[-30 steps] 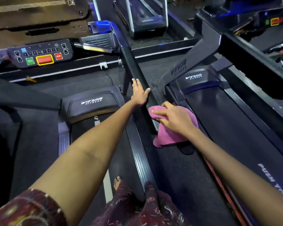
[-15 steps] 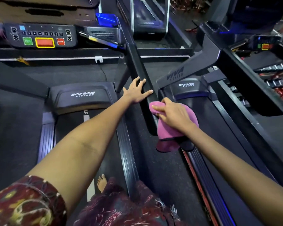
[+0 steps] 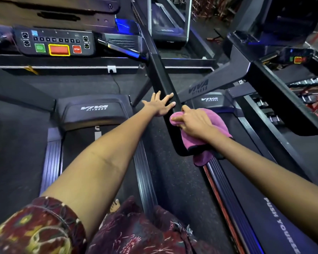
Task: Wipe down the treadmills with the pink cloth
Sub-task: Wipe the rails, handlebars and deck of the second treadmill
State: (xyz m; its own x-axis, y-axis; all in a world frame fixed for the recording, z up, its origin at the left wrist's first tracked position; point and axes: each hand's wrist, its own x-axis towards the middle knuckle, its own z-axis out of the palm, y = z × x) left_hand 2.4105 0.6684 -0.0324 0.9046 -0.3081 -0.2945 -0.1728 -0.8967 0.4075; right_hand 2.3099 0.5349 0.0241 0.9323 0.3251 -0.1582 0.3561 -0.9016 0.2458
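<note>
Two black treadmills stand side by side. I stand on the left treadmill (image 3: 92,114), whose motor cover reads VIVA FITNESS. My left hand (image 3: 160,105) rests flat with spread fingers on the sloping black handrail (image 3: 160,77) between the machines. My right hand (image 3: 195,123) grips the pink cloth (image 3: 218,121) and presses it against the lower end of that handrail, beside the right treadmill (image 3: 211,100). Part of the cloth hangs down over the right treadmill's side rail (image 3: 226,189).
The left treadmill's console (image 3: 55,43) with green, red and STOP buttons lies at upper left. The right treadmill's upright (image 3: 206,87) and arm (image 3: 283,99) cross at right. A third treadmill (image 3: 165,24) stands farther back. Dumbbells (image 3: 308,85) sit at far right. My bare foot (image 3: 115,205) is on the belt.
My left hand spread its fingers wider on the handrail. My right hand with the cloth shifted slightly along the rail's lower end. The view tilted and moved a little.
</note>
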